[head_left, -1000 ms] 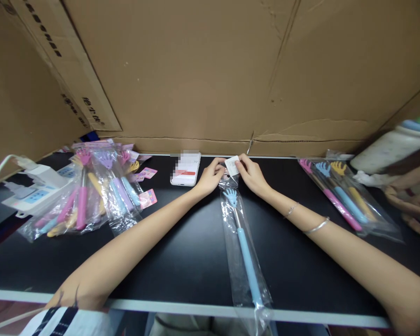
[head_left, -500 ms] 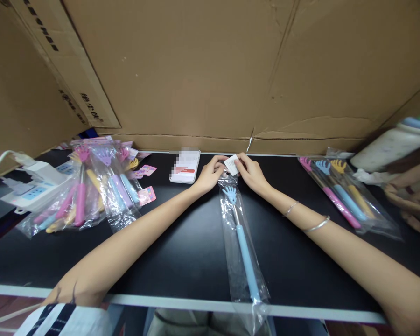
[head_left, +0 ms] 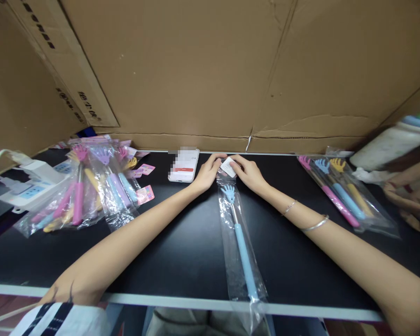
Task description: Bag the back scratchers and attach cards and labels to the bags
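A blue hand-shaped back scratcher (head_left: 245,256) lies lengthwise before me inside a clear plastic bag (head_left: 229,270), whose lower end hangs over the table's front edge. At the bag's far end, a small white card (head_left: 227,167) rests tilted over the top opening. My right hand (head_left: 250,173) pinches the card's right side with thumb and fingers. From the other side, my left hand (head_left: 206,174) closes on the bag's top edge, its fingertips touching or close to the card. The exact grip of the left fingers is partly hidden.
Bagged back scratchers (head_left: 79,200) pile up at left beside a power strip (head_left: 35,186) and pink cards (head_left: 145,194). A phone (head_left: 184,165) lies behind my left hand. More bagged scratchers (head_left: 343,198) and a bottle (head_left: 392,144) are at right. Cardboard (head_left: 196,70) walls the back.
The white card has shifted slightly left and lower, down against the bag's top. My right fingers have moved with it and reach further across. The scratcher stays in place.
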A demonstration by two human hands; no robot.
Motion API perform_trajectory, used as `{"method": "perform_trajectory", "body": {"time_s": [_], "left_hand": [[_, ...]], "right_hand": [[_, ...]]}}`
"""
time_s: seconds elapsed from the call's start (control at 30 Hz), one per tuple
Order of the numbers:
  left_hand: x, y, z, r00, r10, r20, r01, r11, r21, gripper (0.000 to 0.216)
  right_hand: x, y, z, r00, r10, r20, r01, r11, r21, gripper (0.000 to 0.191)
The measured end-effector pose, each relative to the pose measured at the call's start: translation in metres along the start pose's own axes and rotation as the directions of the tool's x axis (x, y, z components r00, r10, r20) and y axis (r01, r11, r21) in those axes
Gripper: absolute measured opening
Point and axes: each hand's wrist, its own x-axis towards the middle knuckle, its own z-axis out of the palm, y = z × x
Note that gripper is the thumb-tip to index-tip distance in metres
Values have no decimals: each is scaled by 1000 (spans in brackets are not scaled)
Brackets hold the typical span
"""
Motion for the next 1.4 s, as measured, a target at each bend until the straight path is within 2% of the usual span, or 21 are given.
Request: {"method": "perform_trajectory", "body": {"time_s": [0.2, 0.3, 0.4, 0.5, 0.7, 0.93, 1.4], "left_hand": [[0, -2, 0, 999, 44, 29, -43, 999, -31, 25], [1, -4, 0, 999, 30, 20, -30, 999, -22, 27], [1, -3, 0, 1000, 22, 22, -21, 1000, -11, 29], [0, -2, 0, 999, 28, 33, -28, 1000, -10, 30], [-2, 2, -1, 997, 48, 59, -47, 999, -18, 23], [-2, 2, -1, 999, 40, 34, -40, 999, 22, 17], [-4, 7, -1, 995, 85, 56, -90, 993, 81, 29]], "right_hand": [[0, -2, 0, 1000, 15, -5, -15, 999, 43, 29], [1, -2, 0, 999, 48, -12, -45, 982, 183, 25], [3, 1, 2, 996, 88, -28, -71, 926, 371, 23], [5, 5, 4, 994, 105, -17, -85, 881, 466, 23], [5, 6, 5, 997, 73, 16, -72, 878, 473, 20], [5, 4, 4, 998, 58, 26, -64, 880, 471, 18], [5, 6, 5, 997, 69, 27, -74, 874, 480, 24]]}}
